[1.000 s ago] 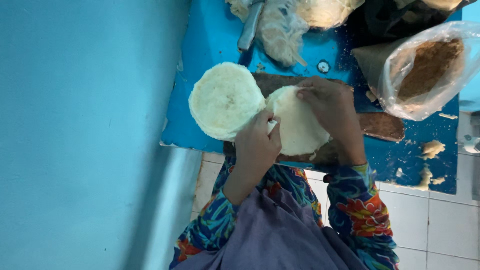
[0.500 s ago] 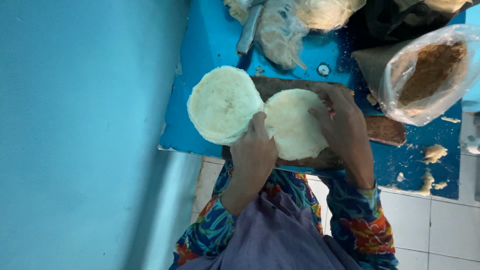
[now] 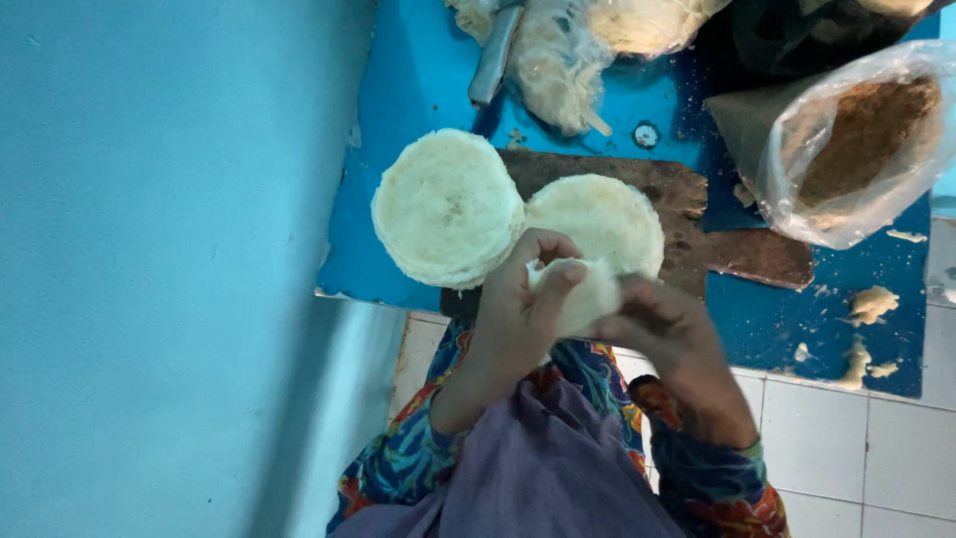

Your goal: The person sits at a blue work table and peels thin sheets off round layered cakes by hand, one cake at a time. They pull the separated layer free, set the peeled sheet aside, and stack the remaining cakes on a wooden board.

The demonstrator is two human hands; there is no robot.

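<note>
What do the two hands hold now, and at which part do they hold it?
Both the left hand and the right hand hold a small lump of white dough, fingertips pinching its opposite sides.

We note a soft, matt dough lump (image 3: 583, 294), pale and slightly floury. The flattened discs (image 3: 448, 207) look matt and rough-edged. The board (image 3: 717, 234) is dark, worn wood. The bag (image 3: 846, 149) is glossy clear plastic; the sleeves (image 3: 717, 488) are printed cloth.

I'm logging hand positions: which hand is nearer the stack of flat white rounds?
Left. The left hand sits just below the stack of rounds, nearly touching its edge; the right hand is farther off, beyond the dough piece.
</note>
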